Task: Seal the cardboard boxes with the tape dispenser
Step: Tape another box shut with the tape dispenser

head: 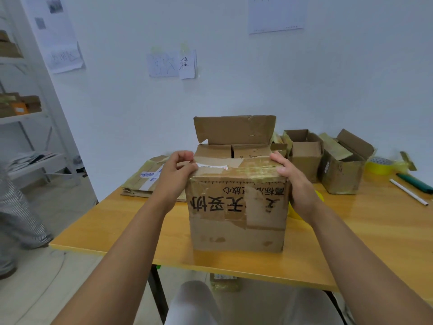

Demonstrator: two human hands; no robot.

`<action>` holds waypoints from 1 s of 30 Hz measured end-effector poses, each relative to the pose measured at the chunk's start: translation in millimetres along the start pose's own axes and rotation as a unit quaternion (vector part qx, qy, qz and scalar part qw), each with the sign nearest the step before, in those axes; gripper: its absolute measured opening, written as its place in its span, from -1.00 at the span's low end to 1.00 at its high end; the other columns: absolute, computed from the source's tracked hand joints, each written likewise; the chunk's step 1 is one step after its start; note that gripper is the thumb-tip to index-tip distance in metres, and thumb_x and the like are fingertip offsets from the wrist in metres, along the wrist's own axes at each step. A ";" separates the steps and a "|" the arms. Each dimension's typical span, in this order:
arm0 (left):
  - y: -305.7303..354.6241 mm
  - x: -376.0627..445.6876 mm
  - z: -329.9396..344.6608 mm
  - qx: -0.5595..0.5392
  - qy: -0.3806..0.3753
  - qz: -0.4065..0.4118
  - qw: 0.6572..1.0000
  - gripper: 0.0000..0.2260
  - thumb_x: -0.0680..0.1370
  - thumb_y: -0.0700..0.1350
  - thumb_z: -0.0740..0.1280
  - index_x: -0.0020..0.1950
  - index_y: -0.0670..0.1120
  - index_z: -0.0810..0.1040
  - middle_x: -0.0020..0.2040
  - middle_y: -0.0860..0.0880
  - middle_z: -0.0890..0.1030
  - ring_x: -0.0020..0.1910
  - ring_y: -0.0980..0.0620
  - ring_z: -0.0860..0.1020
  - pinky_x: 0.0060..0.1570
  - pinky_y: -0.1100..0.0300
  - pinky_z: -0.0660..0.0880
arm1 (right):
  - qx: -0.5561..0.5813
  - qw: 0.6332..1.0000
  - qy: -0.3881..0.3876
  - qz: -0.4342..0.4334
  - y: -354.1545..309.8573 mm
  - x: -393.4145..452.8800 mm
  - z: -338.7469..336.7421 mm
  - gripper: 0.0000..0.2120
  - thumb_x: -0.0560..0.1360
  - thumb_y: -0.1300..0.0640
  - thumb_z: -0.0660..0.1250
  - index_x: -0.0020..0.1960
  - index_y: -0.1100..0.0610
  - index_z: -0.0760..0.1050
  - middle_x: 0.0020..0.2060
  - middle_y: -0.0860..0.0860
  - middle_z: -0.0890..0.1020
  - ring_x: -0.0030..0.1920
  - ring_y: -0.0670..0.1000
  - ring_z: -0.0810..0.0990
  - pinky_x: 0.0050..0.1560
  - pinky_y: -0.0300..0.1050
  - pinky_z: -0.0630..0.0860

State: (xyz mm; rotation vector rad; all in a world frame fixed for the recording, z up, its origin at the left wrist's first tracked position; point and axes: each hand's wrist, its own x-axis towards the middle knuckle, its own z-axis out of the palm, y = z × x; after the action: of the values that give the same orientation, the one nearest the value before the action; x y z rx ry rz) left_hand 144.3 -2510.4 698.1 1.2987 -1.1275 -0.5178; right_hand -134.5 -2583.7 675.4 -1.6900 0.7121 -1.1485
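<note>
At far left we see a shelf unit (pixel 28 113), then a flattened box (pixel 143 179) lying on the wooden table (pixel 121 221). Our left hand (pixel 174 170) curls its fingers on the near flap at the left corner of the big cardboard box (pixel 236 212) (far flap upright), our right hand (pixel 296 184) grips its right top corner. Further right stand two open small boxes (pixel 304 156), and a yellow tape roll (pixel 379 166)
</note>
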 end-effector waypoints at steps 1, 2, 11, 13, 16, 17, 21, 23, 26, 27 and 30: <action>0.1 1.4 -0.8 -0.004 0.004 0.002 1.000 -0.80 0.58 -0.15 0.34 0.12 0.13 0.54 0.11 0.12 0.56 0.05 0.15 0.54 -0.14 0.33 0.43 | -0.004 1.000 -0.008 -0.003 1.2 1.4 2.1 -0.35 0.42 -0.23 0.22 0.50 -0.14 0.35 0.55 -0.25 0.21 0.52 -0.16 0.18 0.51 0.06 0.24; 0.1 2.9 -1.3 -0.004 0.007 0.004 1.000 -0.78 0.58 -0.16 0.33 0.13 0.16 0.53 0.12 0.14 0.55 0.06 0.15 0.54 -0.17 0.35 0.45 | -0.010 1.000 -0.011 -0.005 2.0 3.2 4.2 -0.32 0.38 -0.25 0.24 0.49 -0.16 0.35 0.54 -0.27 0.20 0.52 -0.17 0.19 0.47 0.01 0.27; 6.1 32.7 -16.9 0.095 -0.111 -0.027 0.989 -0.41 0.51 -0.02 0.46 0.45 0.32 0.31 0.45 0.15 0.32 0.24 0.16 0.48 -0.03 0.27 0.48 | -0.079 0.996 0.041 -0.020 7.1 9.1 7.8 -0.37 0.33 -0.23 0.15 0.38 -0.13 0.43 0.49 -0.28 0.27 0.42 -0.21 0.28 0.22 -0.21 0.38; 14.6 46.7 -15.9 0.155 -0.135 -0.022 0.978 -0.19 0.45 0.05 0.52 0.54 0.32 0.11 0.56 0.15 0.13 0.45 0.06 0.29 0.22 0.11 0.43 | -0.101 0.994 0.044 -0.023 8.1 9.5 6.2 -0.36 0.32 -0.25 0.13 0.38 -0.14 0.44 0.50 -0.28 0.25 0.42 -0.26 0.24 0.33 -0.13 0.33; 27.3 70.5 -3.8 0.233 -0.114 0.058 0.964 -0.05 0.43 0.19 0.49 0.60 0.24 -0.09 0.61 0.18 -0.10 0.59 0.06 -0.04 0.48 -0.05 0.08 | -0.127 0.990 0.046 -0.032 9.8 8.8 4.3 -0.38 0.34 -0.26 0.12 0.37 -0.14 0.43 0.53 -0.27 0.20 0.45 -0.31 0.17 0.38 -0.10 0.27; 31.2 77.6 1.7 0.244 -0.097 0.091 0.961 -0.09 0.47 0.21 0.44 0.60 0.21 -0.10 0.62 0.16 -0.13 0.59 0.07 -0.08 0.48 -0.03 0.02 | -0.136 0.989 0.046 -0.034 10.0 8.8 3.9 -0.38 0.35 -0.26 0.11 0.37 -0.14 0.42 0.54 -0.27 0.19 0.46 -0.31 0.15 0.39 -0.10 0.26; 34.8 95.0 12.3 0.260 -0.084 0.114 0.955 -0.33 0.59 0.17 0.31 0.61 0.10 0.08 0.60 0.06 0.13 0.57 0.03 0.09 0.48 0.01 0.12 | -0.154 0.986 0.047 -0.031 8.2 8.2 3.2 -0.41 0.36 -0.25 0.11 0.37 -0.16 0.42 0.54 -0.27 0.17 0.48 -0.30 0.13 0.41 -0.06 0.26; 30.2 92.7 8.3 0.275 -0.101 0.096 0.951 -0.45 0.58 0.22 0.28 0.53 0.11 0.26 0.46 0.07 0.37 0.47 0.03 0.27 0.33 0.10 0.25 | -0.166 0.984 0.051 -0.028 7.8 7.9 2.9 -0.40 0.37 -0.26 0.11 0.37 -0.16 0.41 0.54 -0.28 0.17 0.49 -0.28 0.13 0.41 -0.03 0.27; 27.5 77.1 -0.5 0.300 -0.181 0.064 0.935 -0.52 0.49 0.41 0.20 0.27 0.19 0.53 0.17 0.24 0.47 0.29 0.13 0.42 0.10 0.22 0.30 | -0.177 0.982 0.060 -0.029 7.0 7.9 4.0 -0.40 0.36 -0.27 0.09 0.37 -0.17 0.41 0.53 -0.25 0.18 0.46 -0.29 0.14 0.35 -0.13 0.27; 27.9 71.0 -2.1 0.308 -0.212 0.048 0.926 -0.51 0.42 0.50 0.17 0.18 0.27 0.56 0.16 0.28 0.44 0.25 0.19 0.41 0.09 0.23 0.28 | -0.177 0.982 0.060 -0.031 6.6 7.9 4.8 -0.40 0.35 -0.28 0.09 0.36 -0.17 0.41 0.52 -0.23 0.19 0.44 -0.32 0.16 0.31 -0.21 0.27; 30.1 59.6 -3.6 0.371 -0.244 0.012 0.896 -0.42 0.27 0.61 0.09 0.18 0.42 0.49 0.30 0.24 0.36 0.28 0.18 0.36 0.16 0.16 0.19 | -0.172 0.983 0.053 -0.039 4.0 6.5 6.7 -0.38 0.35 -0.28 0.09 0.37 -0.15 0.40 0.53 -0.24 0.17 0.38 -0.47 0.11 0.22 -0.44 0.20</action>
State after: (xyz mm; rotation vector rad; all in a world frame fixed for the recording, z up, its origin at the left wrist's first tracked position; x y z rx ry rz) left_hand 164.0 -2550.7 747.6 1.8598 -1.8765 -0.4135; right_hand -125.6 -2588.2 673.4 -1.9681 0.9641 -1.2297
